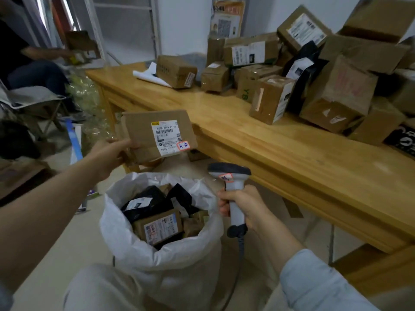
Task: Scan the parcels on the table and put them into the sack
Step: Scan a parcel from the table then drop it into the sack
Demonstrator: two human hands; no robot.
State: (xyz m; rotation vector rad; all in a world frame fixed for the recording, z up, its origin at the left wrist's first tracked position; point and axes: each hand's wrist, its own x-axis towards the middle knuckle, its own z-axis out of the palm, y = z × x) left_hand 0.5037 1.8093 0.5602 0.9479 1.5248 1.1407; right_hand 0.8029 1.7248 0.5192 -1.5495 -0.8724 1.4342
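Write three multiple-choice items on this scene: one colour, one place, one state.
1. What colour is the sack? A. white B. blue C. brown
2. Where is the labelled flat parcel? A. on the floor B. inside the sack C. in the left hand, off the table
3. What is the right hand doing? A. hanging open B. holding the scanner C. pressing a box

Answers: 1 A, its wall and rim are white. 2 C, fingers curl round the parcel's left edge in the air. 3 B, fingers wrap the scanner's handle.
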